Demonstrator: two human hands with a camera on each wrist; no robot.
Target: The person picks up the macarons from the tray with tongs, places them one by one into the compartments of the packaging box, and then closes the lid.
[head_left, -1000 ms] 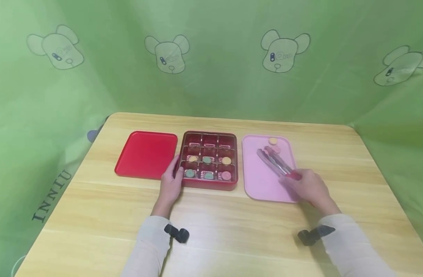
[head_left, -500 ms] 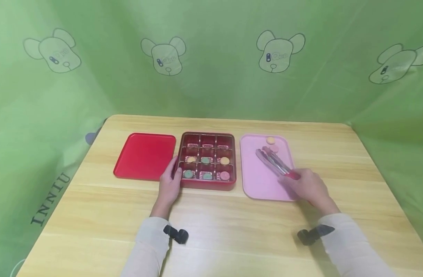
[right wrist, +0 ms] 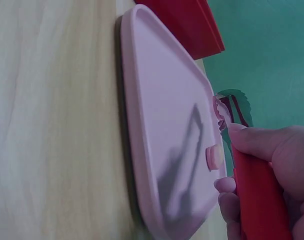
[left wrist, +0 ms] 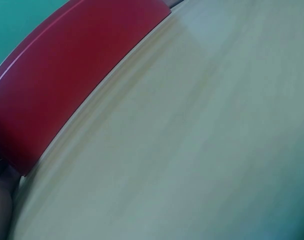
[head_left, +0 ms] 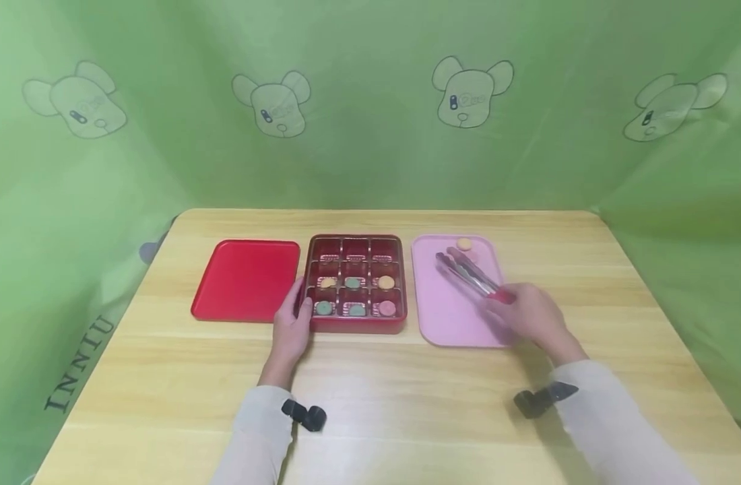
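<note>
In the head view my left hand holds the near left corner of a red box, with its fingers along the left wall. The box has a clear divided insert, with green, yellow and pink macarons in its near and middle rows. My right hand grips tongs by their red handle. Their tips stand apart above a pink tray, and I see nothing held between them. Near the tray's far edge lie a yellow macaron and a pink macaron.
A red lid lies left of the box. The wooden table carries everything, and a green curtain with printed bear heads surrounds its back and sides. Each wrist wears a small black camera.
The head view has shifted slightly. My right hand has moved the tongs a little toward the far side of the tray, their tips still apart. My left hand stays on the box.
</note>
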